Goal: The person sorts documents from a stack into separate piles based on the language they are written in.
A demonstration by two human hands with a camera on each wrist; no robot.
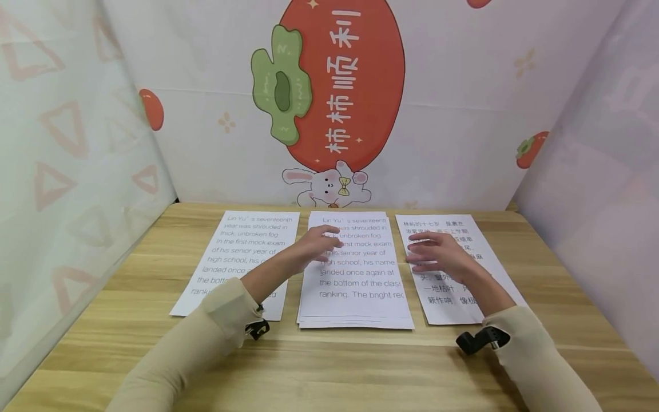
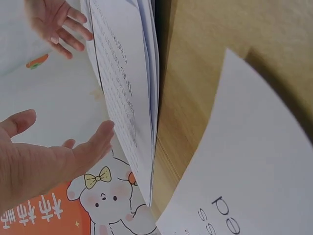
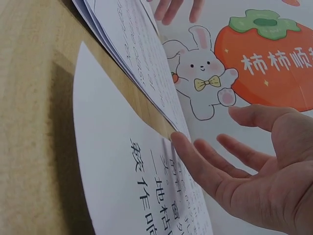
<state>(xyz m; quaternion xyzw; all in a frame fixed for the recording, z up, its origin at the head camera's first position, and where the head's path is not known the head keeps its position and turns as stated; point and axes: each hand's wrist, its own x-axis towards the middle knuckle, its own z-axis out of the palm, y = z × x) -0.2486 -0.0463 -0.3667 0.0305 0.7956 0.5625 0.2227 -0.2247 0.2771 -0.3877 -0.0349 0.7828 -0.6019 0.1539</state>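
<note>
Three lots of printed white paper lie side by side on a wooden table. In the head view my left hand point(image 1: 315, 246) hovers over the middle stack point(image 1: 355, 312), fingers spread and loosely bent, holding nothing. My right hand point(image 1: 440, 256) hangs over the right sheet point(image 1: 448, 312), printed in Chinese, its fingers apart and nothing between them. The left sheet point(image 1: 247, 240) carries English text, partly hidden under my left forearm. The right wrist view shows the fingers of the right hand point(image 3: 274, 171) above the Chinese print, and the near corner of that sheet point(image 3: 102, 127) curls up.
The wooden table point(image 1: 329, 366) runs toward me in front of the papers. A cloth backdrop point(image 1: 206, 154) with a persimmon and a rabbit stands behind it, with cloth walls at both sides. Black camera straps sit on both wrists.
</note>
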